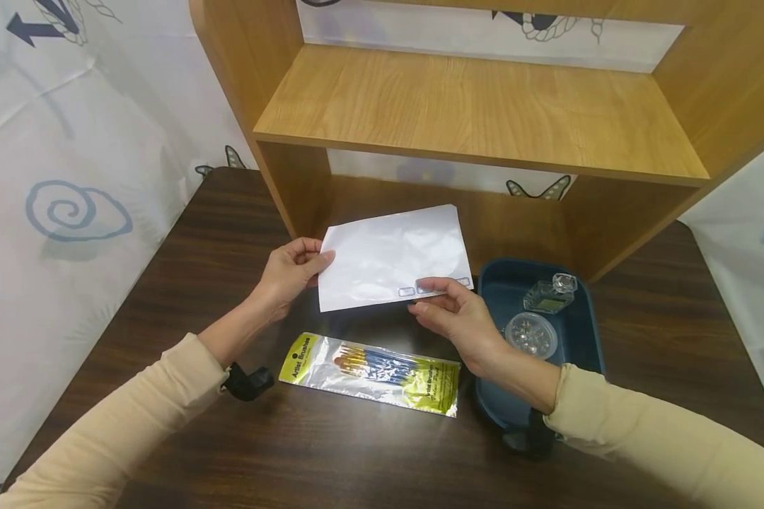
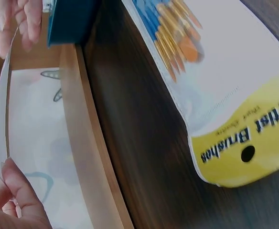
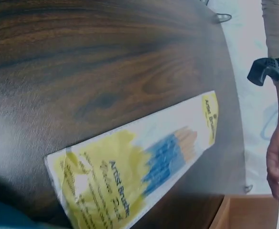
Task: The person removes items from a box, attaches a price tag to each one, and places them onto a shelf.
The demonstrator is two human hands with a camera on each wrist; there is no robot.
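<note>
A white envelope (image 1: 388,258) with small printed boxes along its lower right edge is held up above the table, in front of the shelf. My left hand (image 1: 291,272) pinches its left edge, thumb on top. At the lower right edge, my right hand (image 1: 455,322) holds it between fingers and thumb. Seen edge-on in the left wrist view, the envelope (image 2: 0,114) looks thin and slightly bowed. Below the hands lies a clear packet of artist brushes (image 1: 372,371) with yellow ends, flat on the table; neither hand touches it.
A blue tray (image 1: 490,283) beside my right forearm contains a glass bottle (image 1: 550,293) and a round clear tub (image 1: 531,335) of small pieces. Behind the envelope stands a wooden shelf unit (image 1: 484,106) on the dark wooden table (image 1: 197,233). White patterned cloth (image 1: 76,155) hangs around.
</note>
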